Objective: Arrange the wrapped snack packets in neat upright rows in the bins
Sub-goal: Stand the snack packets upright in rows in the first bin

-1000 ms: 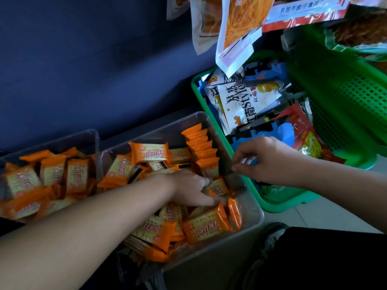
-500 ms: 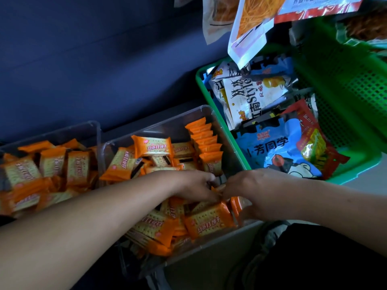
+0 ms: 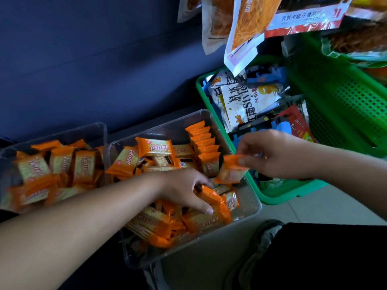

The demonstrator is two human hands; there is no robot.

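Right hand (image 3: 272, 155) pinches one orange packet (image 3: 230, 170) by its top edge, just over the clear bin's (image 3: 251, 195) right wall and beside the near end of the upright row (image 3: 204, 147) along that wall. Left hand (image 3: 186, 189) is curled round a loose packet (image 3: 211, 196) in the bin's pile. My read: light, slick film with a brittle cracker inside. Hold by the crimped seams and don't squeeze the middle.

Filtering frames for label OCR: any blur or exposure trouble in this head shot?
Head view: the packet pinched in the right hand is motion-smeared, print unreadable; packets at the left bin's outer edge smear too; the upright row is fairly sharp; hanging bags at top are brightly lit, lower corners dark.
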